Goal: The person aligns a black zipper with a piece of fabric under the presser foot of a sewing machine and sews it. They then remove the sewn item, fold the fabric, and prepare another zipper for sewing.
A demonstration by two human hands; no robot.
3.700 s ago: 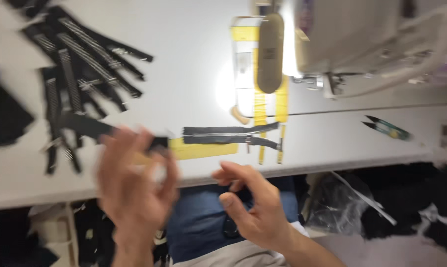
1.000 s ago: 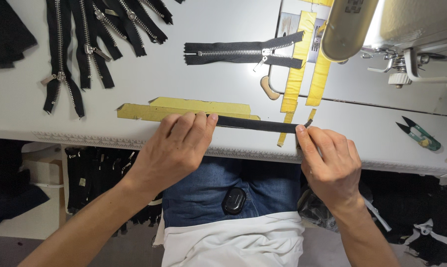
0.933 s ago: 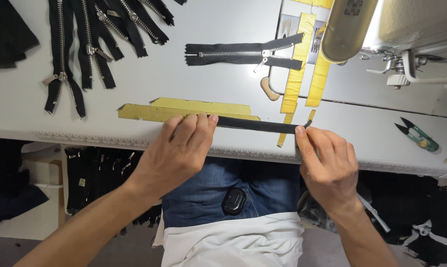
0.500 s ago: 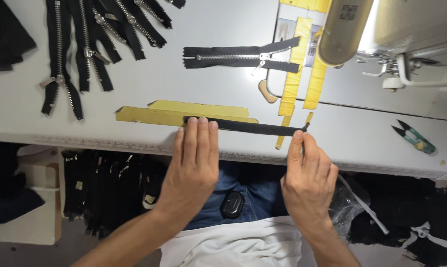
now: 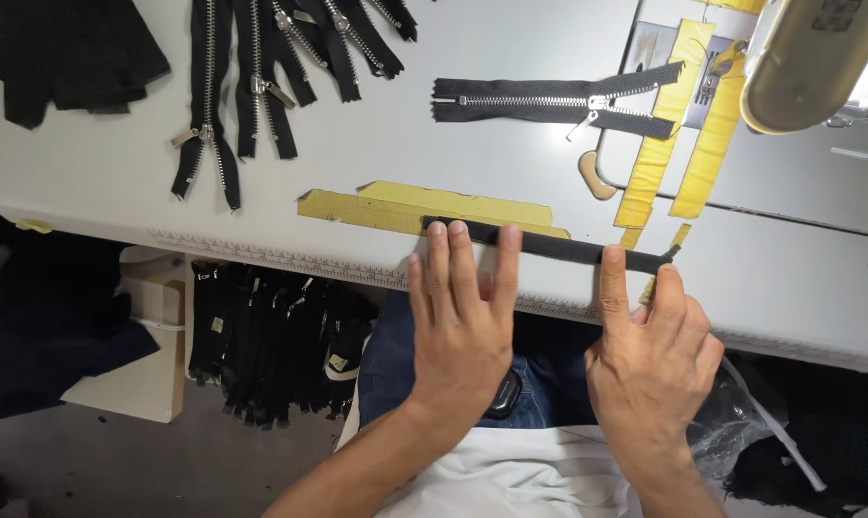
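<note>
Along the tabletop's [image 5: 117, 206] near edge, both hands press a narrow black fabric strip [image 5: 568, 248] flat.
Left hand [image 5: 463, 307] and right hand [image 5: 650, 336] lie open, palms down, apart; strip looks aligned, unstitched; grey sewing machine [image 5: 818, 58] at two o'clock.

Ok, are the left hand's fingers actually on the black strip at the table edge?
Touching. The head view shows the left hand with its fingers laid flat across the black strip, their tips covering its left part; no gap shows between them.
</note>
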